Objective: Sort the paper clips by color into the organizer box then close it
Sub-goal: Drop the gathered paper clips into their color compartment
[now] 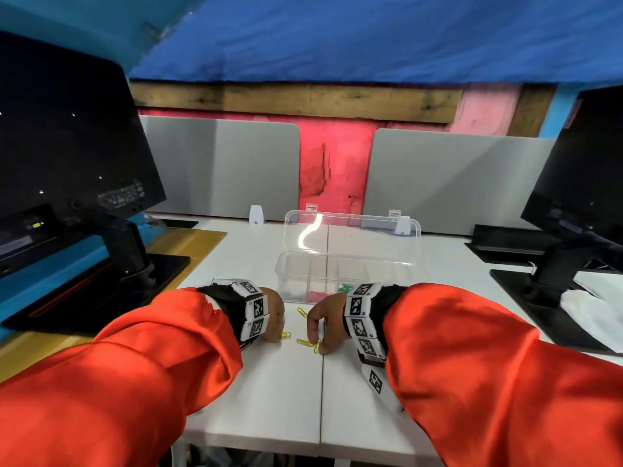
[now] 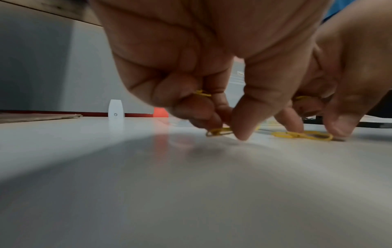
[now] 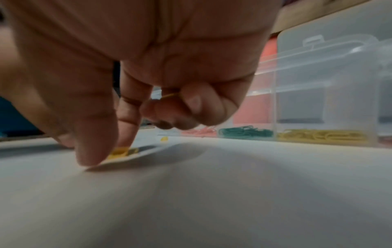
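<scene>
Both hands down on the white desk (image 1: 269, 392), working the last loose yellow clips just in front of the organizer box (image 1: 337, 264). My left hand (image 1: 273, 315) has curled fingers holding a yellow clip up in the palm (image 2: 203, 93), with thumb and forefinger closing on another clip (image 2: 219, 131) flat on the desk; stashing clips in the palm likely saves trips to the box. My right hand (image 1: 320, 320) does the same: a bit of yellow wire is tucked in the curled fingers (image 3: 169, 95), while thumb and index pin a clip (image 3: 122, 151) against the desk to lift its edge. One more yellow clip (image 1: 301, 311) lies between the hands, nearer the box. The box lid (image 1: 350, 230) stands open behind, out of the way for drops. Through the clear front wall I see separate compartments: pink clips (image 3: 199, 131), green clips (image 3: 246, 131), yellow clips (image 3: 322, 135). Something bluish sits at the far left (image 1: 292, 295), too blurred to call. My guess is the rest are sorted and only yellows remain, then closing.
</scene>
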`<control>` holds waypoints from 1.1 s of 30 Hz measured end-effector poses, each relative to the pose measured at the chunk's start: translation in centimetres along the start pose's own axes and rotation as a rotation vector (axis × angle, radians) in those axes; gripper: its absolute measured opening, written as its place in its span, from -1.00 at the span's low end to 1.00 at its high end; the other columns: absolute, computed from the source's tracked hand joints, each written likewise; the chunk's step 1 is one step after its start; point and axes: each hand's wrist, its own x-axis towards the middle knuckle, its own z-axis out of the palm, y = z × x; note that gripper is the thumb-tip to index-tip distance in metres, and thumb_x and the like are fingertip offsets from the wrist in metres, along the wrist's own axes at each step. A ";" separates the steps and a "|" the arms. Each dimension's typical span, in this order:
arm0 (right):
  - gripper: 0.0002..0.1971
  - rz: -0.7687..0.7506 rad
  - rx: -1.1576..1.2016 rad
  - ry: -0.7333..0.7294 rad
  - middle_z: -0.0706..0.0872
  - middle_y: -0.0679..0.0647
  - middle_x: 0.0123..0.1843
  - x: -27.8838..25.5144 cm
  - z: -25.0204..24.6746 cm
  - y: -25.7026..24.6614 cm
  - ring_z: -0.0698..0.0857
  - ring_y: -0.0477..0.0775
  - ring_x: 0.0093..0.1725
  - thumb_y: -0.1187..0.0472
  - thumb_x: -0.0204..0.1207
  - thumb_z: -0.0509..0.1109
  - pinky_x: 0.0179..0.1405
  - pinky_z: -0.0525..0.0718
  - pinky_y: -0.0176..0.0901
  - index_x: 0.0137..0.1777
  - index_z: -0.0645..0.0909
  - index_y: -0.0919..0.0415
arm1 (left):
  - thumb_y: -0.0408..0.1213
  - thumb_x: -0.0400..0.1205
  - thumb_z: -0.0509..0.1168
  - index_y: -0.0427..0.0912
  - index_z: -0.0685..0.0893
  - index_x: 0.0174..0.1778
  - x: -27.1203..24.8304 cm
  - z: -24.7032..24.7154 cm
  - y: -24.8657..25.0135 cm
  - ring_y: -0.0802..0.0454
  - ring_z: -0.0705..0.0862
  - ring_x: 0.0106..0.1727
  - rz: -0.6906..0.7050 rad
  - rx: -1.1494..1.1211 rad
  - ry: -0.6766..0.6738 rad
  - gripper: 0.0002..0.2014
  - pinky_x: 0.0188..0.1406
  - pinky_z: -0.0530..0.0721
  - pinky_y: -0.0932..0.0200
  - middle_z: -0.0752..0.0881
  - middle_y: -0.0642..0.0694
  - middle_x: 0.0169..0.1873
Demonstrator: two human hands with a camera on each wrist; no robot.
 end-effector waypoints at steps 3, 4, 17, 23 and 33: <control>-0.87 0.011 -0.093 -0.038 0.53 -0.07 -0.26 0.8 0.0 -0.2 0.47 -0.14 -0.31 0.15 0.51 0.43 -0.57 0.41 -0.56 0.03 0.63 0.10 | -0.34 0.52 0.36 -0.21 0.75 0.10 -0.4 -0.4 -0.7 0.23 0.45 -0.46 0.028 0.054 -0.027 -0.76 -0.73 0.36 0.60 0.52 0.13 -0.49; -0.91 0.024 -0.102 -0.048 0.52 -0.09 -0.28 1.1 0.1 -0.2 0.46 -0.15 -0.34 0.16 0.52 0.42 -0.62 0.37 -0.63 -0.02 0.59 0.08 | -0.35 0.52 0.35 -0.18 0.75 0.04 -0.6 -0.3 -0.8 0.25 0.43 -0.47 0.047 0.069 -0.018 -0.81 -0.77 0.30 0.63 0.50 0.12 -0.48; -0.75 0.336 0.503 0.094 0.51 0.09 -0.45 -0.2 -0.8 1.5 0.39 -0.01 -0.54 0.35 0.56 0.07 -0.57 0.33 -0.26 -0.35 0.42 0.24 | -0.56 0.54 0.06 -0.08 0.57 -0.34 -1.4 -0.8 -2.2 0.10 0.39 -0.55 -0.043 -0.612 0.175 -0.67 -0.70 0.29 0.40 0.50 -0.07 -0.50; -0.79 0.351 0.911 0.151 0.54 0.17 -0.38 -1.1 -1.2 2.6 0.43 -0.02 -0.51 0.44 0.59 0.09 -0.69 0.40 -0.36 -0.26 0.45 0.32 | -0.70 0.50 -0.09 -0.23 0.52 -0.40 -2.5 -1.3 -3.2 0.09 0.45 -0.65 -0.052 -1.003 0.173 -0.62 -0.70 0.28 0.48 0.48 -0.15 -0.48; -0.70 0.170 0.016 0.158 0.69 0.05 0.22 0.2 -2.0 -1.0 0.61 0.04 0.20 0.14 0.59 0.31 0.06 0.50 -0.28 0.28 0.64 0.18 | -0.25 0.48 0.41 0.00 0.62 -0.26 -2.2 -0.2 -2.7 0.23 0.47 -0.42 0.060 -0.092 0.162 -0.91 -0.56 0.41 0.49 0.51 0.16 -0.46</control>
